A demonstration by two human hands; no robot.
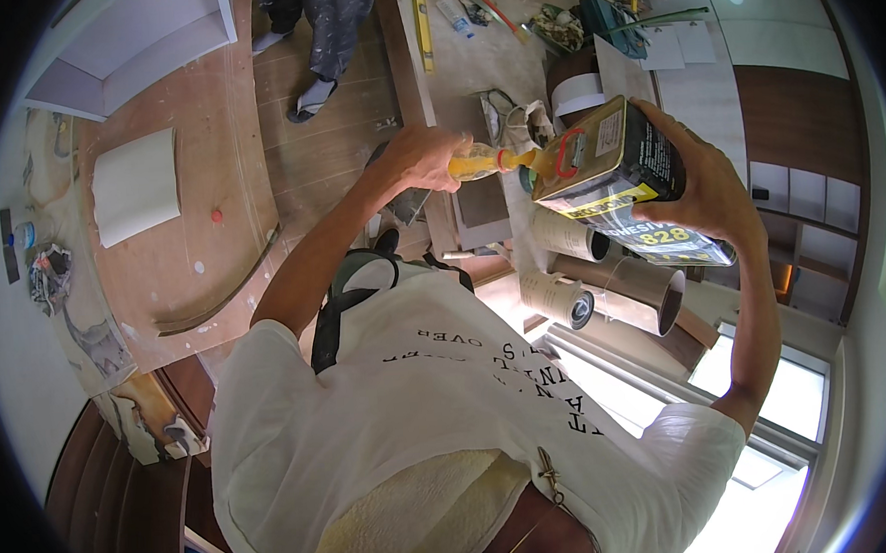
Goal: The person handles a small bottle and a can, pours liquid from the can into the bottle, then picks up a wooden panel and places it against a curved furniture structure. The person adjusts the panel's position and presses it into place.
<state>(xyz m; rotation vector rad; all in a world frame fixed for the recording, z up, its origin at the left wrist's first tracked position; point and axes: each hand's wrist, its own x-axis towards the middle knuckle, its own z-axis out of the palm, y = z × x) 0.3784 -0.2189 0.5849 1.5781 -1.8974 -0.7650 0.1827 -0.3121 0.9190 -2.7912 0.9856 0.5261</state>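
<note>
My right hand (707,185) grips a rectangular metal adhesive can (651,228), dark with yellow and white on its label, tilted over on its side. A red handle (570,154) shows on the can's top. My left hand (425,157) is closed around a small see-through bottle (477,163) with amber content and a red ring at its neck. The bottle's neck points at the can's top, and amber liquid (523,159) spans the space between them. How far the bottle is filled I cannot tell.
A wooden board table (153,282) at the left bears a white sheet (138,185) and a curved strip (225,293). Another person's paint-spotted trousers (330,27) show at the top. The far workbench holds a yellow level (422,25) and tools. Rolls (554,299) stand below the can.
</note>
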